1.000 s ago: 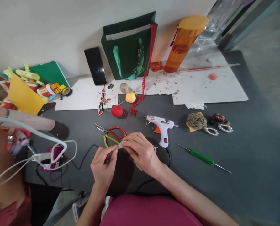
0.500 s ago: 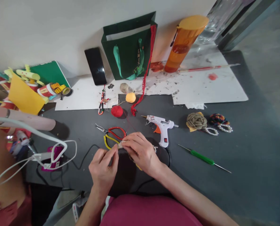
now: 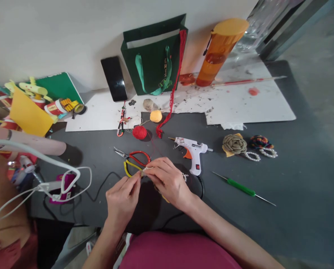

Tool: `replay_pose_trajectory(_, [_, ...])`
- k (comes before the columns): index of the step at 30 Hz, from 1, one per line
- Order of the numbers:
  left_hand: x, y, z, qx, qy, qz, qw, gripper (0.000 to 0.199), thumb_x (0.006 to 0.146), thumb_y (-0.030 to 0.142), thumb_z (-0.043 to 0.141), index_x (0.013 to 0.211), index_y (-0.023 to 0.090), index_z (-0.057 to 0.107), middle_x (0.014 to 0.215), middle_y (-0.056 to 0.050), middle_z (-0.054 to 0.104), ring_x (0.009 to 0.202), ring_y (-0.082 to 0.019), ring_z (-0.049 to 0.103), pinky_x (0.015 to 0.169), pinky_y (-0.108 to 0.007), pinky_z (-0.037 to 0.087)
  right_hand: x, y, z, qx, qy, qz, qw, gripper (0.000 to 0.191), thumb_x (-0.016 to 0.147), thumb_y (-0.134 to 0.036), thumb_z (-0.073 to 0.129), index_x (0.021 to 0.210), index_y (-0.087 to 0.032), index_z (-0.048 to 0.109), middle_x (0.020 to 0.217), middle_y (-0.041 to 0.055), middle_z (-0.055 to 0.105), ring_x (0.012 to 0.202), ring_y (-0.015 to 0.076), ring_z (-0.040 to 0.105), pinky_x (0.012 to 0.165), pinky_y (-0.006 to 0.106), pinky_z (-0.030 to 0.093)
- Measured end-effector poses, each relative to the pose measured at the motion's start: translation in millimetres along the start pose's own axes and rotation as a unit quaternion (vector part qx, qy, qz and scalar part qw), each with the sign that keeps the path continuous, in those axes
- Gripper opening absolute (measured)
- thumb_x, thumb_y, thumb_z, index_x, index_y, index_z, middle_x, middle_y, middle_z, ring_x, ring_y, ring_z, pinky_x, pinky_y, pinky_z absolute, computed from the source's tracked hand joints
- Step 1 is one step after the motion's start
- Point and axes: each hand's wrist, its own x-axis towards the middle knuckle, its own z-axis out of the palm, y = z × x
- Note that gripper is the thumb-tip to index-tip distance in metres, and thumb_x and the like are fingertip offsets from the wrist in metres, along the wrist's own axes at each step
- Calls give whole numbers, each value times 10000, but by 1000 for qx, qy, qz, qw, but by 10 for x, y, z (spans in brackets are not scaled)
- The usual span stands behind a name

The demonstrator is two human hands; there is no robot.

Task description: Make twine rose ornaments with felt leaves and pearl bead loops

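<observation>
One pale piece, pinched by nearly closed left hand and right hand, ropy rosette

Near the centre lie three small balls, one red, one yellow and one beige. Two rosettes, each with one beaded loop, lie at centre right. There is one glue gun, one pair of scissors and one green-handled tool. Along the top stand one phone, one bag and one orange bottle. Two hands, left hand and right hand, hold one small pale piece.
</observation>
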Motion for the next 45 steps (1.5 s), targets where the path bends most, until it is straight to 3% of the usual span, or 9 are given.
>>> replay_pose_trajectory(12, [122,51,-57,-41,0,-37,998,141,848,230,588,828,217,727,611,10,653,477,-97,519,534,-206,385,-3,9,5,2,4,1,1000,164,928,-135,514,938,-197,666,918,77,683,893,203,600,773,371,552])
replay_pose_trajectory(16, [62,-71,-126,-37,4,-127,991,200,904,276,498,924,209,686,808,-34,718,645,-145,630,617,-224,424,-3,7,-9,5,2,0,1000,151,924,-124,522,938,-192,656,918,75,681,899,204,592,786,371,546])
replay_pose_trajectory(19, [-114,-243,-104,64,-22,-184,981,165,900,299,504,848,201,626,608,5,635,504,-136,561,516,-214,334,-9,11,-15,11,0,3,1000,136,918,-115,531,932,-178,650,919,82,675,902,205,584,787,373,543])
replay_pose_trajectory(21, [-255,-344,-33,124,-69,-159,977,134,874,321,557,830,203,602,610,4,614,526,-145,558,495,-213,284,-14,16,-12,12,-3,4,1000,128,917,-116,535,935,-175,647,924,83,673,907,205,580,793,380,541])
replay_pose_trajectory(29, [-411,-484,118,221,-69,-12,973,254,889,244,502,638,205,514,577,-11,543,511,-146,491,488,-255,238,0,-7,-17,1,-10,0,1000,133,921,-118,530,926,-180,648,929,83,669,907,208,577,786,388,538])
replay_pose_trajectory(33, [-408,-376,84,181,-64,-2,981,235,931,233,415,724,199,522,609,-9,583,550,-149,556,516,-240,316,1,-4,-16,-1,-11,-4,1000,129,912,-106,539,922,-173,649,927,83,669,909,207,569,803,392,533])
replay_pose_trajectory(37, [-402,-101,247,97,-95,33,990,259,899,423,509,788,192,544,661,-5,628,582,-148,598,545,-237,390,-1,10,-7,2,-4,-11,1000,124,893,-83,561,911,-166,652,920,86,675,907,208,573,794,375,531])
replay_pose_trajectory(41, [-319,57,421,35,-72,56,995,184,937,288,468,979,168,601,737,-26,673,651,-141,641,595,-223,447,15,2,-18,-1,3,-9,1000,123,886,-82,571,895,-165,661,903,88,680,887,210,584,792,371,530])
replay_pose_trajectory(45, [-264,30,442,-14,-55,54,997,197,942,274,470,936,177,641,726,-19,671,630,-119,637,583,-197,459,24,-10,-35,-1,1,-9,1000,124,890,-85,566,897,-164,661,902,88,680,884,208,583,786,372,531])
